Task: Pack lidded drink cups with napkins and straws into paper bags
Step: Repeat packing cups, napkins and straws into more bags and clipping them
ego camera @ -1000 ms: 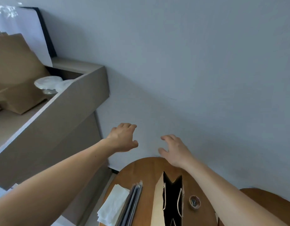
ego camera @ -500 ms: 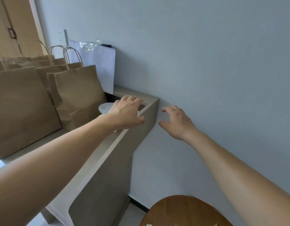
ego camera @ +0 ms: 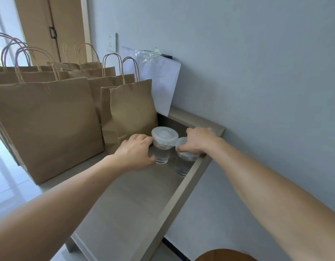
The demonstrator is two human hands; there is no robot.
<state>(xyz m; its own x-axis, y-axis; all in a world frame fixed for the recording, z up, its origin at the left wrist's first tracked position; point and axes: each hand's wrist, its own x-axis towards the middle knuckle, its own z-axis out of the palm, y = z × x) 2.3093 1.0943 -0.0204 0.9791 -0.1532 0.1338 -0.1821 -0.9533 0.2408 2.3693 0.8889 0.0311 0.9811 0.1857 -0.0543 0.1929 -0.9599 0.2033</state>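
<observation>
Two clear plastic drink cups with translucent snap-on lids are counted, both upright at the far end of the grey raised-edge counter [ego camera: 125,194], close beside each other and just in front of the nearest bag. The left cup [ego camera: 164,140] is clasped round its side by the left hand [ego camera: 134,153], with fingers at the lid rim and thumb low on the wall. The right cup [ego camera: 181,166] is gripped from above by the right hand [ego camera: 198,142], fingers curled over its lid. Both are best lifted straight up and kept level, with light pressure so that thin walls are not squeezed nor lids popped. At least four brown paper bags [ego camera: 131,110] with twisted handles are counted, an exact number being prevented by overlap. No napkins or straws are seen
</observation>
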